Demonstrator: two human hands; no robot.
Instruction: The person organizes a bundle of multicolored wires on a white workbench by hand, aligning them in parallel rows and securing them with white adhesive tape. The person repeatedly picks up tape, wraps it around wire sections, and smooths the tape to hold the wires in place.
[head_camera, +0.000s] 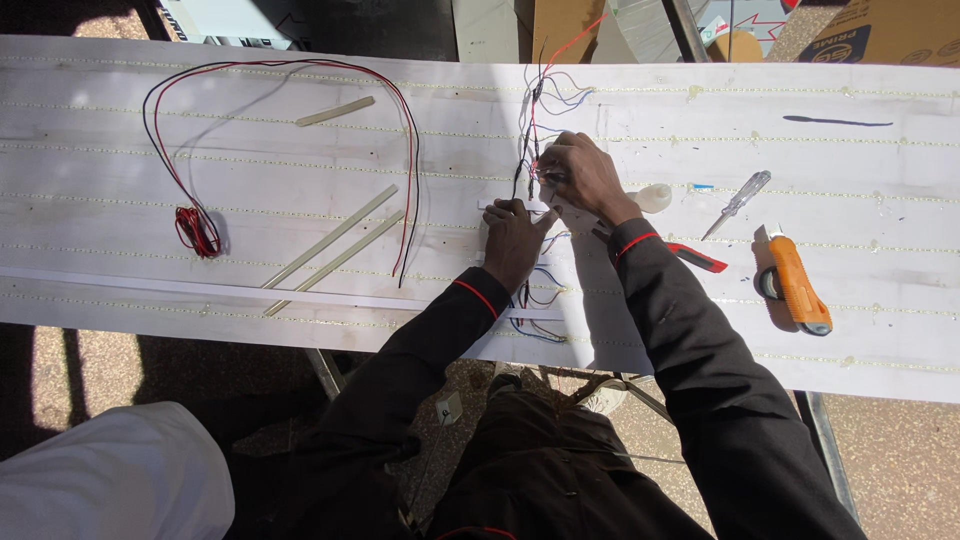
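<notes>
A long white panel (250, 190) with rows of small lights lies across the table. My left hand (512, 240) presses flat on a short white strip (497, 205) near the panel's middle. Just above it my right hand (585, 175) is closed around a small tool or wire end at a bundle of thin red, black and blue wires (535, 110) that runs up the panel; what exactly it grips is hidden by the fingers. More wires (538, 325) curl out below my left wrist.
A red and black wire loop (195, 225) lies at the left, with several pale strips (335, 240) beside it. Right of my hands lie a small screwdriver (738, 203), an orange utility knife (797, 285), red-handled pliers (697, 257) and a tape roll (653, 197). Cardboard boxes (885, 30) stand behind.
</notes>
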